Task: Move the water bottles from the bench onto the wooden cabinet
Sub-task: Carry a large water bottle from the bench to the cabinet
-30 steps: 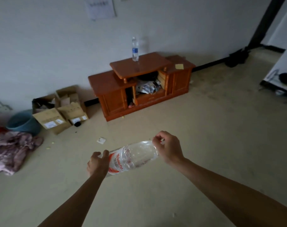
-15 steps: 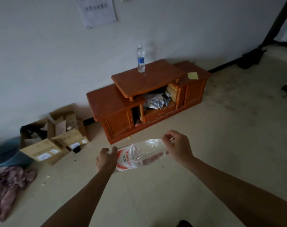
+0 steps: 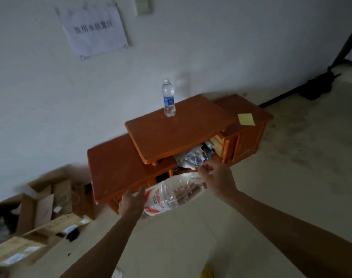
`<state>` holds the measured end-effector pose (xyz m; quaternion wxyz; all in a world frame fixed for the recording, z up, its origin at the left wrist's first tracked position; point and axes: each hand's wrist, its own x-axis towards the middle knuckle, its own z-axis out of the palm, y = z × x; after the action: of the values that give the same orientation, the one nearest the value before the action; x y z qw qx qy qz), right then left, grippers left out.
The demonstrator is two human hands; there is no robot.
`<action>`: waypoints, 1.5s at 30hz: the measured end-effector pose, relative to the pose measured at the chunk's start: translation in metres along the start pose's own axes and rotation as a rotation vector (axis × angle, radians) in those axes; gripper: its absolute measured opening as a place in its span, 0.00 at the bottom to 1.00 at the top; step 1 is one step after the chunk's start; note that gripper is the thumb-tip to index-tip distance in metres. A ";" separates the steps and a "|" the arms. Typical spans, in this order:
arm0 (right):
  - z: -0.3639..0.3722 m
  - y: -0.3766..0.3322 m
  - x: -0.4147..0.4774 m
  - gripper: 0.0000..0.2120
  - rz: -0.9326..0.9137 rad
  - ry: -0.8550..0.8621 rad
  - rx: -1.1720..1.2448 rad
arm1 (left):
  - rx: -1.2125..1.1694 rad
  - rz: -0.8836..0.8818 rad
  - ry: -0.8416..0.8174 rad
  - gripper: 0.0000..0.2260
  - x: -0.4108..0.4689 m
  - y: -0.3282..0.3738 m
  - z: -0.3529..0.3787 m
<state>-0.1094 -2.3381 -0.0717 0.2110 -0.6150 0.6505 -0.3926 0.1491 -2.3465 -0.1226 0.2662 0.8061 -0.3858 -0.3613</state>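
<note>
The wooden cabinet [image 3: 171,137] is seen larger and nearer than a moment ago — the big clear bottle [image 3: 171,195] is held sideways just before it, gripped at its base by the left hand [image 3: 131,201] and near its neck by the right hand [image 3: 217,181]. A small bottle [image 3: 168,98] stands upright on the top shelf, against a white wall [image 3: 231,47] — cardboard boxes [image 3: 40,207] are strewn on the floor at left.

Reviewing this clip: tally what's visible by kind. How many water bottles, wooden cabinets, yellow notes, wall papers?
Water bottles: 2, a small blue-label bottle standing on the wooden cabinet, and a large red-label bottle held sideways between the left hand and right hand
Wooden cabinets: 1
Yellow notes: 1
Wall papers: 1
Total: 5
</note>
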 end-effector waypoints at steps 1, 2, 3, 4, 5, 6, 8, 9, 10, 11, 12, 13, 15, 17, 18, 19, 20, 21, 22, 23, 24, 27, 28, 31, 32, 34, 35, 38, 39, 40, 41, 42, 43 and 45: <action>0.002 0.002 0.035 0.10 -0.013 -0.014 -0.001 | -0.009 0.000 0.008 0.21 0.023 0.020 0.006; 0.006 0.002 0.061 0.10 -0.028 -0.034 0.002 | -0.008 -0.009 0.019 0.21 0.040 0.035 0.009; 0.009 0.001 0.085 0.10 -0.039 -0.057 -0.004 | 0.008 -0.020 0.027 0.21 0.055 0.049 0.011; 0.012 0.000 0.102 0.10 -0.045 -0.077 -0.012 | 0.004 -0.032 0.029 0.20 0.065 0.059 0.013; 0.018 -0.001 0.122 0.10 -0.059 -0.088 -0.016 | -0.006 -0.045 0.035 0.20 0.079 0.068 0.015; 0.026 0.000 0.148 0.11 -0.071 -0.103 -0.023 | -0.013 -0.057 0.051 0.20 0.100 0.079 0.017; 0.045 0.003 0.193 0.11 -0.073 -0.148 -0.019 | -0.016 -0.086 0.072 0.19 0.140 0.097 0.023; 0.054 0.006 0.214 0.09 -0.073 -0.171 -0.019 | -0.023 -0.092 0.071 0.19 0.160 0.105 0.026; 0.062 0.008 0.232 0.08 -0.076 -0.176 -0.020 | -0.031 -0.091 0.058 0.18 0.175 0.111 0.029; 0.072 0.011 0.252 0.07 -0.079 -0.175 -0.030 | -0.037 -0.096 0.047 0.18 0.194 0.118 0.034; 0.085 0.016 0.274 0.07 -0.087 -0.173 -0.044 | -0.051 -0.101 0.039 0.17 0.217 0.124 0.040; 0.096 0.019 0.294 0.07 -0.100 -0.178 -0.058 | -0.069 -0.102 0.028 0.17 0.237 0.131 0.045; 0.118 0.022 0.340 0.06 -0.107 -0.193 -0.063 | -0.112 -0.095 0.000 0.17 0.284 0.150 0.054; 0.144 0.022 0.401 0.06 -0.087 -0.212 -0.069 | -0.112 -0.110 -0.013 0.17 0.343 0.175 0.062; 0.151 0.020 0.425 0.06 -0.084 -0.212 -0.077 | -0.112 -0.115 -0.017 0.17 0.365 0.187 0.064; 0.154 0.017 0.440 0.06 -0.091 -0.205 -0.081 | -0.115 -0.110 -0.018 0.17 0.378 0.197 0.065; 0.158 0.015 0.457 0.06 -0.094 -0.195 -0.084 | -0.119 -0.111 -0.019 0.17 0.392 0.208 0.066; 0.164 0.014 0.478 0.06 -0.090 -0.186 -0.088 | -0.117 -0.124 -0.020 0.17 0.410 0.220 0.068; 0.171 0.014 0.498 0.06 -0.081 -0.182 -0.094 | -0.115 -0.140 -0.022 0.17 0.427 0.230 0.071; 0.177 0.014 0.516 0.06 -0.077 -0.180 -0.103 | -0.119 -0.155 -0.025 0.17 0.443 0.239 0.075; 0.182 0.015 0.533 0.07 -0.083 -0.182 -0.109 | -0.121 -0.164 -0.028 0.17 0.457 0.250 0.079; 0.202 0.023 0.592 0.07 -0.113 -0.186 -0.113 | -0.160 -0.188 -0.021 0.18 0.509 0.277 0.099; 0.209 0.029 0.609 0.07 -0.121 -0.184 -0.117 | -0.177 -0.195 -0.020 0.18 0.526 0.284 0.108; 0.232 0.052 0.658 0.06 -0.163 -0.203 -0.119 | -0.211 -0.223 0.000 0.19 0.576 0.299 0.140; 0.239 0.058 0.671 0.06 -0.187 -0.210 -0.122 | -0.227 -0.227 0.006 0.19 0.590 0.303 0.149; 0.257 0.076 0.702 0.08 -0.247 -0.215 -0.130 | -0.256 -0.232 0.018 0.18 0.630 0.312 0.174; 0.268 0.086 0.716 0.08 -0.277 -0.210 -0.131 | -0.259 -0.232 0.030 0.18 0.650 0.315 0.188; 0.289 0.101 0.738 0.10 -0.350 -0.181 -0.137 | -0.272 -0.224 0.049 0.17 0.690 0.320 0.219; 0.295 0.106 0.743 0.10 -0.368 -0.176 -0.146 | -0.277 -0.236 0.038 0.17 0.700 0.320 0.231; 0.301 0.111 0.746 0.09 -0.384 -0.170 -0.155 | -0.290 -0.244 0.023 0.16 0.710 0.318 0.241; 0.306 0.115 0.748 0.09 -0.394 -0.165 -0.166 | -0.307 -0.256 0.011 0.16 0.717 0.317 0.250; 0.310 0.118 0.749 0.09 -0.406 -0.158 -0.181 | -0.326 -0.262 -0.001 0.16 0.725 0.313 0.258; 0.312 0.118 0.749 0.09 -0.421 -0.151 -0.198 | -0.335 -0.267 -0.012 0.16 0.729 0.311 0.262; 0.319 0.118 0.750 0.09 -0.449 -0.137 -0.223 | -0.351 -0.287 -0.022 0.16 0.740 0.309 0.267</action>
<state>-0.0585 -3.1507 -0.1985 0.0930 -0.7885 0.5212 -0.3129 0.1320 -3.1621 -0.3424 0.3439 0.7900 -0.2012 -0.4659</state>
